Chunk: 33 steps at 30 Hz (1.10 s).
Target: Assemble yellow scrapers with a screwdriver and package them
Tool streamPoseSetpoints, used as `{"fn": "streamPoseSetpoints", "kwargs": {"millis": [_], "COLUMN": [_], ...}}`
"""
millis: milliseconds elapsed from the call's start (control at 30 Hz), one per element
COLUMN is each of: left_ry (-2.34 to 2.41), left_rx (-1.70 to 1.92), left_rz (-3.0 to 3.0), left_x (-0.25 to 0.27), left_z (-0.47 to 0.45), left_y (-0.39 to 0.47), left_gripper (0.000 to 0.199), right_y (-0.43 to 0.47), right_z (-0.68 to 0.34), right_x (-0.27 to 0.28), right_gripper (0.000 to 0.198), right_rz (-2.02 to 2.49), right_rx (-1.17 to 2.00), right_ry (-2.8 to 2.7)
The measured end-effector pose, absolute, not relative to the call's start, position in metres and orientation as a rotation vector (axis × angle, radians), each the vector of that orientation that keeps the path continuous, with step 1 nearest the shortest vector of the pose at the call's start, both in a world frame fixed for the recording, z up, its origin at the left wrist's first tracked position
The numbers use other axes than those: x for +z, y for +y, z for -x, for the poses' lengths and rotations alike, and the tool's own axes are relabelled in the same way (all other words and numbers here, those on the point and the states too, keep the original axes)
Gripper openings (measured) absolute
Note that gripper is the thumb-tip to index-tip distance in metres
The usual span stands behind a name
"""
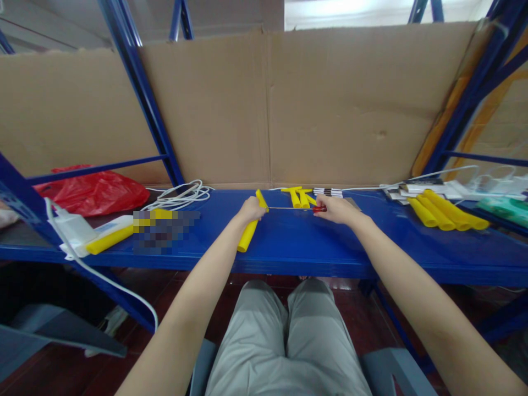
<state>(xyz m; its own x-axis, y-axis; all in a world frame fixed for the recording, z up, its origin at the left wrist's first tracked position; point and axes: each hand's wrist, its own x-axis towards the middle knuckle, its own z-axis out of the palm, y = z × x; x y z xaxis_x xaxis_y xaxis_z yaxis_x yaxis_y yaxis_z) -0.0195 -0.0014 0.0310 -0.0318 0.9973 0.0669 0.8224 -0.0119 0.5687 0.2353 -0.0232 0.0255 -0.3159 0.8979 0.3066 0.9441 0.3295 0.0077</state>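
My left hand (252, 210) is closed around a yellow tube-like piece (247, 236) with a short crosspiece at its top, held at a slant above the blue tabletop (206, 234). In my right hand (336, 210) is the red handle of a screwdriver (319, 209). Its long thin shaft runs level to the left and meets the yellow piece beside my left fingers. Whether the tip sits inside the piece I cannot tell. Behind the shaft lie several yellow T-shaped pieces (293, 197) and a small stack of white-and-black items (328, 192).
Several yellow tubes (447, 212) lie at the right by white boxes (429, 190). Leftward are another yellow tube (111, 239), a white power strip (78, 246), coiled white cable (185, 195) and a red plastic bag (94, 190). A cardboard panel (330, 104) closes the back; blue posts (144, 93) flank it.
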Motion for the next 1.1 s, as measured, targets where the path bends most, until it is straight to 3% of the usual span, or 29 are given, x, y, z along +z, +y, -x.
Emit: {"fn": "streamPoseSetpoints", "kwargs": {"millis": [567,800,1100], "left_ry": [1.911,1.925,1.88], "left_rx": [0.633,0.652,0.704], "left_rz": [-1.919,-1.902,-1.888], "left_x": [0.03,0.029,0.027], "left_z": [0.022,0.022,0.022], "left_y": [0.001,0.001,0.003], "left_gripper": [0.011,0.009,0.007], "right_y": [-0.021,-0.018,-0.018], "right_z": [-0.24,-0.241,-0.241], "right_x": [0.025,0.024,0.023], "right_gripper": [0.015,0.015,0.012], "right_rz": [1.631,1.611,1.582], "right_rx": [-0.306,-0.094,-0.112], "right_ry": [-2.342,-2.375,-2.356]}}
